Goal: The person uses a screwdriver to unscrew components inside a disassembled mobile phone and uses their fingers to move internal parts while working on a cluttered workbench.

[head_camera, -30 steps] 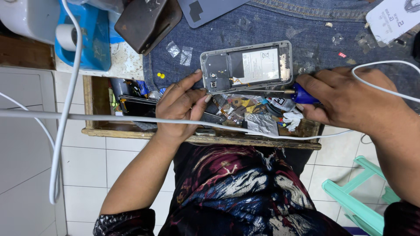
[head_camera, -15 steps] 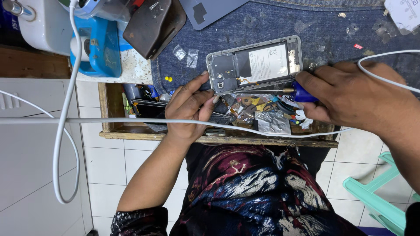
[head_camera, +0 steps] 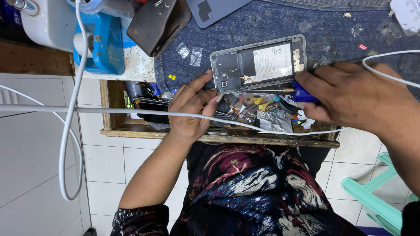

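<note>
Looking down from the head camera, I see my left hand (head_camera: 190, 109) curled against the near left corner of the opened phone (head_camera: 258, 63), fingertips pressing its edge and steadying it on the denim cloth (head_camera: 341, 26). My right hand (head_camera: 354, 98) is clenched around the blue handle of a screwdriver (head_camera: 280, 91), whose thin shaft runs leftward from that hand along the phone's near long edge, the tip ending just by the left fingertips. The phone lies just beyond both hands, its long axis running left to right, parallel to the shaft. The left hand is nearer to the screw end. Below both hands a wooden tray (head_camera: 218, 137) holds scraps, and a white cable (head_camera: 131, 111) crosses over it.
</note>
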